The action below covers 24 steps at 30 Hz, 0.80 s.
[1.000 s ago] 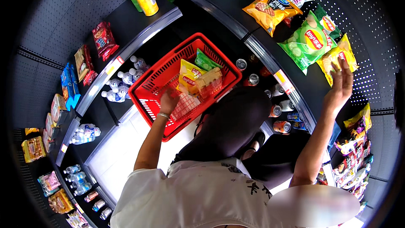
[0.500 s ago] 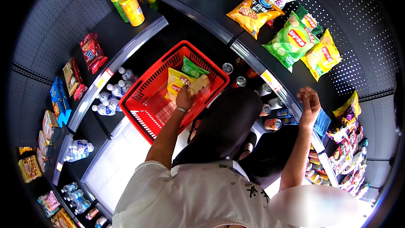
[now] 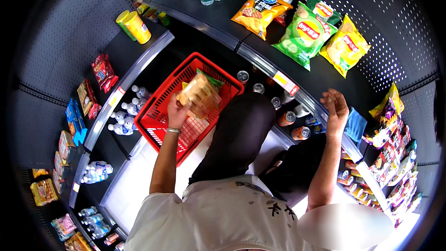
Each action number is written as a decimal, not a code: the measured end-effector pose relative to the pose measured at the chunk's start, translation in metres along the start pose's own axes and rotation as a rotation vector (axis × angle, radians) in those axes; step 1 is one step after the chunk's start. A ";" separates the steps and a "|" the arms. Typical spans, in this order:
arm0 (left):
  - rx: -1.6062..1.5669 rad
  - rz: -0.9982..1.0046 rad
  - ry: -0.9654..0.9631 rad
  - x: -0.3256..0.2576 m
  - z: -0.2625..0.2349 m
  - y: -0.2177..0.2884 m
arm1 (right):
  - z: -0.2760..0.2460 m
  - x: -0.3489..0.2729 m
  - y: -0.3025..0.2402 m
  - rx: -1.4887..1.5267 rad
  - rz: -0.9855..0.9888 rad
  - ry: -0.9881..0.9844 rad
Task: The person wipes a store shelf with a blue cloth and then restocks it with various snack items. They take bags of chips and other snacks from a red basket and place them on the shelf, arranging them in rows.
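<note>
The person wears a loose white shirt (image 3: 209, 214) with short sleeves (image 3: 155, 207). Dark printed marks (image 3: 275, 209), small and irregular, lie along the shirt's edge which meets the trousers (image 3: 241, 135). These trousers are black and plain. A thin silver-coloured bracelet (image 3: 173, 130) goes around the left wrist.

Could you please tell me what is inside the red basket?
A green bag and a yellow sliver show; the tan package in the left hand hides the rest of both.
</note>
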<state>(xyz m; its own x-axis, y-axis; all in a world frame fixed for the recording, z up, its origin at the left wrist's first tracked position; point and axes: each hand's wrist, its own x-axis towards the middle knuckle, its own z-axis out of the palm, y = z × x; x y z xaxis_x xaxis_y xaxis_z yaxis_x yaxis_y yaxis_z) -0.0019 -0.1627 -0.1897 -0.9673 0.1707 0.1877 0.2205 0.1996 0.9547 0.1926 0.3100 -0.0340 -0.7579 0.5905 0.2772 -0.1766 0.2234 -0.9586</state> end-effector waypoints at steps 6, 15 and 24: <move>-0.189 0.305 -0.046 0.056 0.006 0.164 | 0.007 -0.012 -0.027 -0.033 -0.028 -0.055; -0.461 0.527 -0.361 0.090 0.169 0.327 | -0.001 -0.007 -0.065 -0.287 -0.298 -0.158; -0.505 0.412 -0.606 0.094 0.333 0.321 | -0.028 0.057 -0.029 0.336 -0.025 0.145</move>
<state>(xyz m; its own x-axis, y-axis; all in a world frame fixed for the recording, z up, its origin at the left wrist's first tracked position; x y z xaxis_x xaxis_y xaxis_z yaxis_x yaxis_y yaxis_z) 0.0196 0.2387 0.0571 -0.5592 0.6446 0.5213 0.3166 -0.4151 0.8529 0.1718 0.3586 0.0109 -0.6584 0.6970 0.2841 -0.4083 -0.0137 -0.9127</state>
